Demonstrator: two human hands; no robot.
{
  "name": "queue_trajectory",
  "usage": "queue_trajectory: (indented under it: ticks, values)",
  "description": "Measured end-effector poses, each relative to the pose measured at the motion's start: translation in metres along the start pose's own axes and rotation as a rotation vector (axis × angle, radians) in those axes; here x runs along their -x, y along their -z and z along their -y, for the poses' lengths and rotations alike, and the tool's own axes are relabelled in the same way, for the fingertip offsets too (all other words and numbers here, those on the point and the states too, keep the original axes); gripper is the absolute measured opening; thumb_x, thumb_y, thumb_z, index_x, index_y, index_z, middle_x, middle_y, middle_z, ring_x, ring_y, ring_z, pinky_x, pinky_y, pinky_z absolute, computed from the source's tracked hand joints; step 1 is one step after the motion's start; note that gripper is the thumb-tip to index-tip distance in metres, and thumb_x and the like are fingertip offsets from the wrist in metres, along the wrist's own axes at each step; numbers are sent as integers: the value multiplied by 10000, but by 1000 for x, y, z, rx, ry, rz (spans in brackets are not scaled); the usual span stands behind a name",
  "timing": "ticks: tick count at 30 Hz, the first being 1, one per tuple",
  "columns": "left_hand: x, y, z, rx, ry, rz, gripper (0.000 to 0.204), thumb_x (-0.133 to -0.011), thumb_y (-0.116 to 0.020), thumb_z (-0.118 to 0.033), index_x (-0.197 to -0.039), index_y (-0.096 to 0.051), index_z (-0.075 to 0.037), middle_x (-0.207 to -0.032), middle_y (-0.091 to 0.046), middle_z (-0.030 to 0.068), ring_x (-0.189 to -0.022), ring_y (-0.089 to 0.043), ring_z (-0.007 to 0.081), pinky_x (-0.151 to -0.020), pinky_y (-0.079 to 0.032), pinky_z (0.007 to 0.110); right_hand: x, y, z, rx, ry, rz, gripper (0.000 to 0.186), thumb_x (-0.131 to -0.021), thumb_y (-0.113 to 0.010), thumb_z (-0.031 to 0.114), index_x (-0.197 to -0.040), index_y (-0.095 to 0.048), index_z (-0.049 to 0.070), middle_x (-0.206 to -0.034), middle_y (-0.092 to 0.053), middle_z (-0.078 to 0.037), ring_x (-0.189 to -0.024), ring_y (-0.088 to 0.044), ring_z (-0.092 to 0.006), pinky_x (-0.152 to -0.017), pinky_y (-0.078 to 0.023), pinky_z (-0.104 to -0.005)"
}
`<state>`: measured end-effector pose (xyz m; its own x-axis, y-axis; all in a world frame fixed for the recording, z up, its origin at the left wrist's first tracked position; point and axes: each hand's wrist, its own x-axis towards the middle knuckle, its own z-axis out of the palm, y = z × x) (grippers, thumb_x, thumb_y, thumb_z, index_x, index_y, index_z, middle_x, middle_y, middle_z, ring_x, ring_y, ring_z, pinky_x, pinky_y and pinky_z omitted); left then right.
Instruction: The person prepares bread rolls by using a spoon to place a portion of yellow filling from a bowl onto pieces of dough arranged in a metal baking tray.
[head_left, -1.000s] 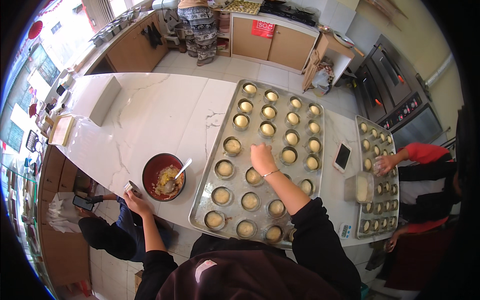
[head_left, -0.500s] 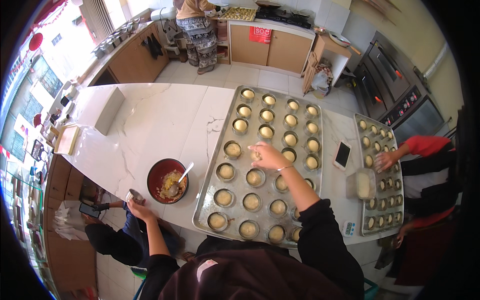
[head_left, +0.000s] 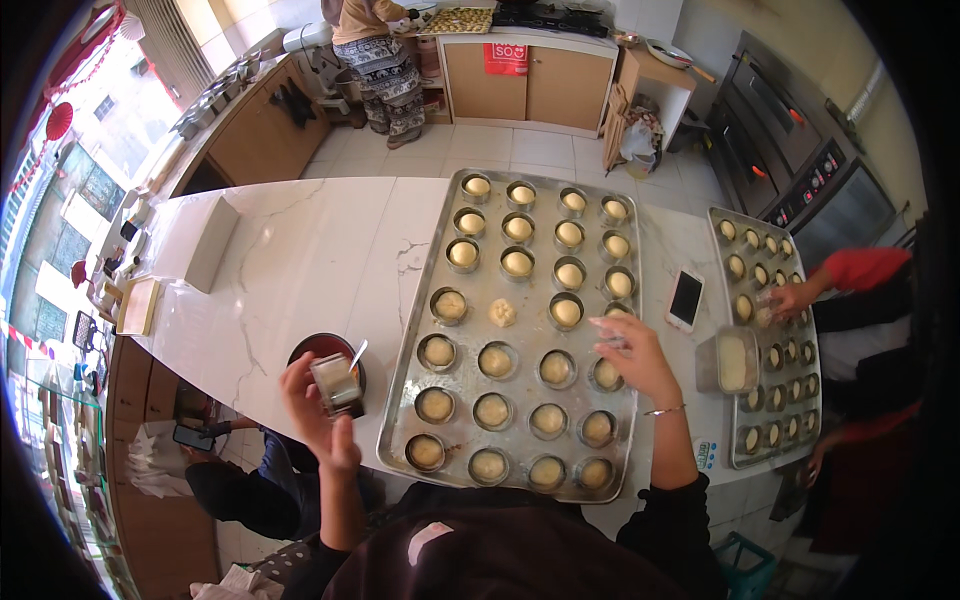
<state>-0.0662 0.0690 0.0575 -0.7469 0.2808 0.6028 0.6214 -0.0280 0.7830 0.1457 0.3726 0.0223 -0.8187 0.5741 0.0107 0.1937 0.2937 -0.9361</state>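
My left hand (head_left: pixel 325 425) grips a small metal ring mould (head_left: pixel 336 376), tilted and raised in front of the dark red bowl (head_left: pixel 325 345). A spoon (head_left: pixel 357 355) leans in that bowl, whose contents are mostly hidden now. Over the right part of the large metal tray (head_left: pixel 460 335), my right hand (head_left: pixel 632 352) hovers with fingers apart, seemingly holding nothing. Rows of dough balls in metal rings fill this tray. One dough ball (head_left: pixel 502 313) lies without a ring, its top rough and dimpled. Nearer dough pieces look flatter; the farther ones are smooth and round.
Right of the tray lie a phone (head_left: pixel 685 300), a clear tub (head_left: pixel 727 362) and a second dough tray (head_left: pixel 752 452). A co-worker's hand (head_left: pixel 792 298) reaches over that tray. A white box (head_left: pixel 197 240) stands far left. Another person sits at lower left; one stands at the back counter.
My right hand has left the ringless dough ball and moved right, fingers spreading. My left hand has risen rightward with the ring mould, now covering part of the bowl.
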Motion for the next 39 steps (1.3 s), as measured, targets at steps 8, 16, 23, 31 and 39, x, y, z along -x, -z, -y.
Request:
queue_trajectory:
  ticks: [8,16,23,31,39]
  values:
    - [21,-29,-7,27,65,228,763,-709,-551,-532,-1163,-394,61,-1068,-387,137,-927,-420,195,-764,-364,292,-91,-133,-8,720,24,14,371,-704,-660,239,-974,-561,5,-931,-541,-169,-853,-533,-356,-697,-464,-412]
    - [42,0,-3,-20,211,172,717,-742,-473,-502,-1176,-366,57,-1068,-405,103,-951,-448,174,-828,-363,288,-119,-165,-50,892,6,-113,366,-713,-642,251,-1001,-559,39,-976,-534,-146,-846,-522,-385,-660,-492,-419]
    - [52,12,2,-13,295,172,723,-740,-470,-514,-1179,-364,51,-1061,-425,90,-943,-454,155,-806,-364,268,-129,-107,-32,630,342,413,495,-628,-682,98,-1107,-560,117,-1004,-521,-118,-927,-513,-312,-817,-449,-351]
    - [48,4,1,55,235,176,702,-721,-547,-471,-1164,-407,55,-1063,-396,102,-886,-419,160,-749,-368,280,-129,-118,-37,812,426,457,329,-628,-602,-11,-940,-633,90,-906,-565,-86,-876,-546,-281,-777,-459,-352]
    - [53,7,6,72,270,182,688,-726,-536,-460,-1167,-407,52,-1061,-395,101,-895,-413,164,-766,-363,288,-134,-89,-41,601,406,493,608,-470,-699,-81,-1045,-593,85,-935,-583,-105,-895,-557,-277,-754,-470,-344]
